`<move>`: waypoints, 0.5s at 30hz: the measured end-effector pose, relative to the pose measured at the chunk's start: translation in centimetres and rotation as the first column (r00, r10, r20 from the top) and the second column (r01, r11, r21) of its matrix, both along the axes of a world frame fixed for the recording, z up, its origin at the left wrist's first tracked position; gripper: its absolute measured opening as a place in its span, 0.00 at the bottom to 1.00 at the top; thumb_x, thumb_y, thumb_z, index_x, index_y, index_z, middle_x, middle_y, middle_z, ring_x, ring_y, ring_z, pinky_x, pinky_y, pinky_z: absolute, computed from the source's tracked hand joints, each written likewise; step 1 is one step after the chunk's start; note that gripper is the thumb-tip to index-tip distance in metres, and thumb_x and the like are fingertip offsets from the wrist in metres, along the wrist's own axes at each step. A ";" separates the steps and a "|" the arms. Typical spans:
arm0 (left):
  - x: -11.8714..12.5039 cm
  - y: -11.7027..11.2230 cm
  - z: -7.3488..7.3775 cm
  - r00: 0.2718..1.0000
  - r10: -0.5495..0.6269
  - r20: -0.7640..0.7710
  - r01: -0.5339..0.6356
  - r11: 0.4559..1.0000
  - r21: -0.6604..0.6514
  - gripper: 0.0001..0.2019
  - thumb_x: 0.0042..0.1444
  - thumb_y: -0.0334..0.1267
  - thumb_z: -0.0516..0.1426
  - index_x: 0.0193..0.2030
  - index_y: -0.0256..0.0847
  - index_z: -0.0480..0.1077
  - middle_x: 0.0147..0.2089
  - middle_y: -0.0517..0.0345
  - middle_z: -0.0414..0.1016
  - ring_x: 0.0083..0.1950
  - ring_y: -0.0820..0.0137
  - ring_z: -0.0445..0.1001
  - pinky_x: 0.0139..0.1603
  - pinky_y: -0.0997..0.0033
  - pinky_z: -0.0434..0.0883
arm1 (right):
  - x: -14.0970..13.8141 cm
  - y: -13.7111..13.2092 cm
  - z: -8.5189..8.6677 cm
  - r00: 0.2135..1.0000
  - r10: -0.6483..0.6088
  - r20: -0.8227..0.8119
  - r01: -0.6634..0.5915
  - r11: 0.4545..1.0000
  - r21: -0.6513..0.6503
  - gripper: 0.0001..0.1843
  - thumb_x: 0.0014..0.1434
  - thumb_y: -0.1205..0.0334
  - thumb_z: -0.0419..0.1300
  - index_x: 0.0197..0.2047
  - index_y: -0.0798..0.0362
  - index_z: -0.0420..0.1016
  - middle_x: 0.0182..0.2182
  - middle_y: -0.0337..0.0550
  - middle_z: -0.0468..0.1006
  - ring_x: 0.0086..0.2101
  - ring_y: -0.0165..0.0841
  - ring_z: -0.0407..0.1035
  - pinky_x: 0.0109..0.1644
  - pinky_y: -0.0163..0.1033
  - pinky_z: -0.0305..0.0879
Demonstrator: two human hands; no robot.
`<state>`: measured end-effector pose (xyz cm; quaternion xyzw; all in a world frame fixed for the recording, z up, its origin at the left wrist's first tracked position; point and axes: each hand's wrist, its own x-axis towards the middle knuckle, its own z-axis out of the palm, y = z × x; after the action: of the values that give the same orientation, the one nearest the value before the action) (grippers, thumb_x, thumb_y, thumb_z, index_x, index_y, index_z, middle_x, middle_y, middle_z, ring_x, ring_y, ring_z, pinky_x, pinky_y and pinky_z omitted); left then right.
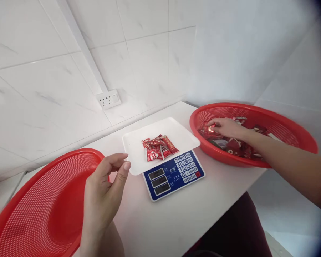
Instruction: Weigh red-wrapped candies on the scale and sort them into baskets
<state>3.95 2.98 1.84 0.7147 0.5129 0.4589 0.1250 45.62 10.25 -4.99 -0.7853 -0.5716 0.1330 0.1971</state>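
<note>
On the white weighing tray of a digital scale lies a small pile of red wrapped snack packets. My left hand is raised by the tray's near left corner, fingers bent and apart from the thumb, with nothing between them. To the right, my right hand reaches into a red mesh basket. Its fingertips are closed at a shiny red packet there; the underside of the grip is hidden. The scale's blue keypad panel faces me, its display digits too faint to read surely.
A second red mesh basket stands at the left, its visible inside bare. Both baskets flank the scale on a white table. Behind is a tiled wall with a socket. More mixed packets lie in the right basket.
</note>
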 end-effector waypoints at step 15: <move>-0.2 -0.7 0.2 0.987 -0.091 0.136 0.083 0.994 0.069 0.06 0.58 0.40 0.59 0.41 0.45 0.73 0.31 0.64 0.76 0.34 0.76 0.74 0.36 0.77 0.72 | -8.0 -3.4 4.0 0.998 -0.021 -0.060 0.045 0.899 0.436 0.20 0.58 0.62 0.61 0.55 0.49 0.71 0.47 0.46 0.78 0.42 0.32 0.72 0.48 0.42 0.63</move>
<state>3.75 2.24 2.04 0.7064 0.4564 0.5175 0.1577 37.66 6.87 -0.98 -0.7267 -0.5679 0.0192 0.3859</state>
